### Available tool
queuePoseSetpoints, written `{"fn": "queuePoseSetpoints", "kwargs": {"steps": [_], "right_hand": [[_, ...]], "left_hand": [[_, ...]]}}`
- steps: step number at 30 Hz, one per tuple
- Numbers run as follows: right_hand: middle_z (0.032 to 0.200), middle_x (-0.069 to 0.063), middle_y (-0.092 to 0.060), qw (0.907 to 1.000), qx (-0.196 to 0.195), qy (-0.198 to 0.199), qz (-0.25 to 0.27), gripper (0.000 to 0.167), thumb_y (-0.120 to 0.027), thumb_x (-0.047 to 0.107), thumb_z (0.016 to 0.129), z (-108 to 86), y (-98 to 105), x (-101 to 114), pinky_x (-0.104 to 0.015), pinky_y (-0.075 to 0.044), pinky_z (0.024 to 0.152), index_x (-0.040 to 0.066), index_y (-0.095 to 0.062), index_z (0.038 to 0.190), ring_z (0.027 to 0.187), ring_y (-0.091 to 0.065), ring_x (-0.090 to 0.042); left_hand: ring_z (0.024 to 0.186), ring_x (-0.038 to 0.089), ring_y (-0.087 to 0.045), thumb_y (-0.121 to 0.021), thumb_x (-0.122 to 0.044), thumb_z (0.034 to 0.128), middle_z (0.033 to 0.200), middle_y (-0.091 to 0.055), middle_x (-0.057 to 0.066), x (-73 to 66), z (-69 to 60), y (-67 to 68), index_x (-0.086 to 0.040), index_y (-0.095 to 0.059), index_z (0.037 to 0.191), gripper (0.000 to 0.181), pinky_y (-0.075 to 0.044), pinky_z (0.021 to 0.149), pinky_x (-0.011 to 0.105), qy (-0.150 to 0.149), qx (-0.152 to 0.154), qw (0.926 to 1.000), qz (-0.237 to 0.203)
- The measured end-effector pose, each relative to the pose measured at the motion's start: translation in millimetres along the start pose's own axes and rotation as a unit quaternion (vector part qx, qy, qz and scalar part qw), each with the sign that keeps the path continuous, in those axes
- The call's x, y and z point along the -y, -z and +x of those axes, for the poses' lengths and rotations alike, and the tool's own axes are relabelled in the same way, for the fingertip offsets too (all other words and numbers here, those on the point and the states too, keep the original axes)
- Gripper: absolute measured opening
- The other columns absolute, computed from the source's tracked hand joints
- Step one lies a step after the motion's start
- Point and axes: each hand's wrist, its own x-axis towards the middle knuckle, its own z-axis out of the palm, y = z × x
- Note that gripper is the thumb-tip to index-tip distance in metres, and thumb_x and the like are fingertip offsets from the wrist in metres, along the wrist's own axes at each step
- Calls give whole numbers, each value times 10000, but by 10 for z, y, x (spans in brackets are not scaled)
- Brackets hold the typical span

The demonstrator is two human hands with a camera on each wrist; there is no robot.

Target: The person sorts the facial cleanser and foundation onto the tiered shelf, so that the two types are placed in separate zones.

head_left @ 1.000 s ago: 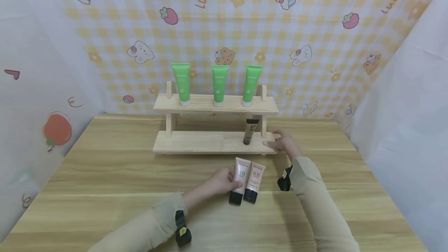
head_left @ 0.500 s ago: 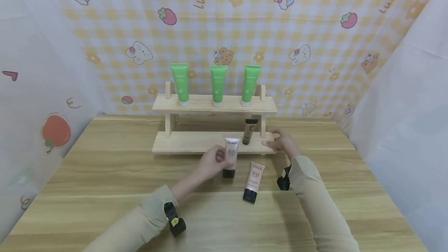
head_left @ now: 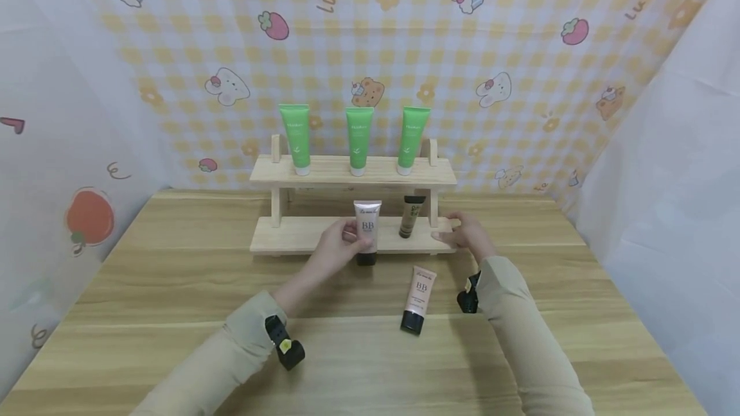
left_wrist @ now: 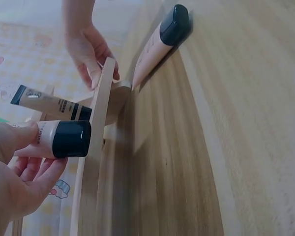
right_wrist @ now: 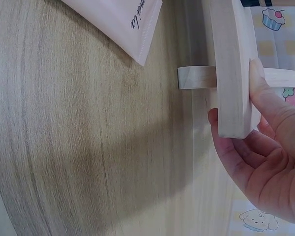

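Observation:
My left hand (head_left: 333, 250) pinches a pale pink BB cream tube (head_left: 367, 223) by its side, black cap down, at the front of the lower shelf of a two-tier wooden rack (head_left: 300, 231). In the left wrist view the tube's black cap (left_wrist: 73, 138) is beside the shelf's front edge; whether it touches the wood I cannot tell. My right hand (head_left: 469, 236) grips the right end of that lower shelf, thumb (right_wrist: 259, 81) on top and fingers beneath. A small dark-capped tube (head_left: 411, 217) stands on the shelf between the hands.
A second BB cream tube (head_left: 419, 300) lies on the wooden table (head_left: 347, 358) in front of the rack. Three green tubes stand on the upper shelf (head_left: 329, 171), one of them a green tube (head_left: 359, 140) at its middle. A patterned cloth (head_left: 324, 50) hangs behind.
My left hand has lifted one BB cream tube off the table, stood it upright and carried it back and leftward to the lower shelf. My right hand keeps its hold on the rack.

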Motion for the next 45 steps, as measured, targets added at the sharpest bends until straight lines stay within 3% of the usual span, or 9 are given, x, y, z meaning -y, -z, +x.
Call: {"fn": "queuePoseSetpoints", "kwargs": {"steps": [10, 19, 28, 37, 41, 45], "right_hand": [[1338, -307, -401, 10000, -54, 42, -56, 697, -659, 302, 834, 24, -13, -27, -405, -479, 924, 50, -312, 1384, 1137, -511, -368], [1287, -312, -458, 9998, -153, 94, -56, 714, -676, 304, 820, 19, -30, -28, -378, -498, 880, 28, -324, 1377, 1052, -565, -341], [1318, -300, -433, 9999, -129, -9, -29, 708, -668, 300, 826, 50, -24, -31, -373, -493, 893, 50, -315, 1387, 1080, -546, -336], [1302, -296, -447, 9999, -114, 13, -12, 727, -664, 320, 827, 21, -28, -50, -392, -483, 905, 48, -298, 1394, 1058, -553, -332], [1315, -294, -434, 10000, -97, 17, -4, 728, -661, 320, 829, 18, -17, -35, -412, -467, 933, 50, -291, 1396, 1074, -543, -341], [1337, -285, -412, 10000, -41, -7, -54, 735, -669, 332, 819, 21, -6, -31, -440, -443, 963, 60, -300, 1393, 1107, -523, -351]], "left_hand": [[1043, 263, -565, -656, -216, 837, 1128, -570, 131, 73, 147, 69, -42, -476, 1189, 433, -515, 858, 356, -152, -325, 9990, -256], [1042, 260, -573, -672, -174, 812, 1107, -600, 146, 151, 235, 75, -31, -496, 1153, 409, -492, 917, 369, -880, -494, 9948, -158], [1098, 246, -551, -654, -193, 829, 1152, -578, 131, 173, 267, 107, -58, -461, 1207, 445, -499, 932, 323, -821, -269, 9961, -174], [1158, 282, -508, -690, -153, 808, 1242, -506, 152, 165, 211, 119, -31, -403, 1261, 549, -490, 948, 343, -648, -190, 9971, -349], [1121, 282, -516, -699, -198, 803, 1235, -494, 141, 169, 158, 120, -13, -393, 1250, 573, -488, 933, 368, -514, -334, 9981, -81], [1021, 236, -534, -679, -257, 819, 1132, -507, 100, 175, 25, 69, -26, -400, 1204, 529, -499, 857, 351, -496, -536, 9957, 573]]}}
